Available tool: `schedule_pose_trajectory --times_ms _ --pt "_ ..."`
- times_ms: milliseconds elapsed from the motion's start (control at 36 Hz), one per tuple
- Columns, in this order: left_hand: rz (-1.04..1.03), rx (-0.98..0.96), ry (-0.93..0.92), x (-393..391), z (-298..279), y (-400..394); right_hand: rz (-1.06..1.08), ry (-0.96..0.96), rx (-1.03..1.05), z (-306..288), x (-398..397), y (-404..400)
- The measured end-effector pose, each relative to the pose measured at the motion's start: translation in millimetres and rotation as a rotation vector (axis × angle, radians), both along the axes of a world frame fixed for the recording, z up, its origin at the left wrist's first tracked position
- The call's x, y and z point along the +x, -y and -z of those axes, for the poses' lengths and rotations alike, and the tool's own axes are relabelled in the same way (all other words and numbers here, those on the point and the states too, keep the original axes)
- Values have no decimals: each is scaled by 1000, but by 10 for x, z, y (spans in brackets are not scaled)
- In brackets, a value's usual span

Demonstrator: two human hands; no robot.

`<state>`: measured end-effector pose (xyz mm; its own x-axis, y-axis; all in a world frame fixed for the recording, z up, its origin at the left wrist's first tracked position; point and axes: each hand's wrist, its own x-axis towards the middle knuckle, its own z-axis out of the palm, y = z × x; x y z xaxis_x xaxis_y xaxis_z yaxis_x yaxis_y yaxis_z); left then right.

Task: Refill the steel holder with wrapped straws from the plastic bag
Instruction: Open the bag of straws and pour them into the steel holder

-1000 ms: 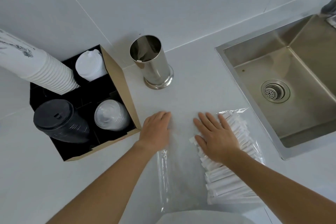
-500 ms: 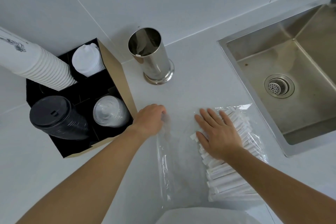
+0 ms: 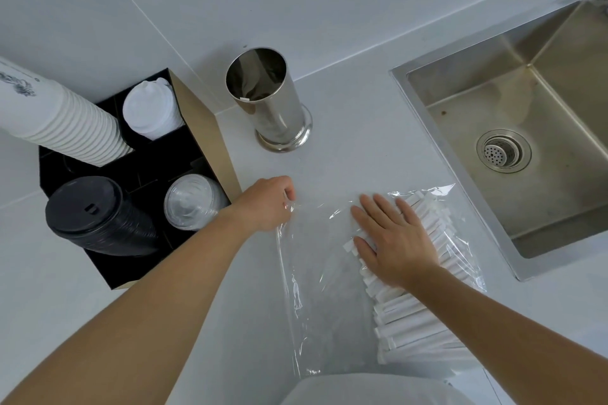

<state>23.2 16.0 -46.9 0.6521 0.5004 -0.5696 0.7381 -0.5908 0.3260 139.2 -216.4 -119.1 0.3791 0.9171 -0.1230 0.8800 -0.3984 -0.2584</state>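
Observation:
The steel holder (image 3: 273, 99) stands upright near the back wall, shiny and nearly empty inside. A clear plastic bag (image 3: 316, 273) lies flat on the white counter in front of me. White wrapped straws (image 3: 437, 233) are stacked inside its right half. My left hand (image 3: 263, 204) pinches the bag's far left corner with curled fingers. My right hand (image 3: 391, 237) lies flat, fingers spread, pressing on the bag over the straws.
A black and brown organiser box (image 3: 204, 128) at the left holds white paper cups (image 3: 62, 122), white lids (image 3: 151, 108), black lids (image 3: 95, 217) and clear lids (image 3: 192, 200). A steel sink (image 3: 513, 128) is set into the counter at the right.
My left hand went from lying flat to curling shut on the bag's far left corner and lifting it slightly. My right hand stayed flat on the straws.

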Motion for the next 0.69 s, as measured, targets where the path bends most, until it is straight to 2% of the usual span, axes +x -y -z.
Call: schedule_pose_trajectory --times_ms 333,500,694 --pt "63 -39 10 -47 -76 -40 3 -1 16 -2 -3 1" --pt "172 -45 -23 -141 -59 -84 7 -5 29 -8 0 1" --pt "113 -84 4 -233 -20 -50 -6 11 -23 -24 2 1"
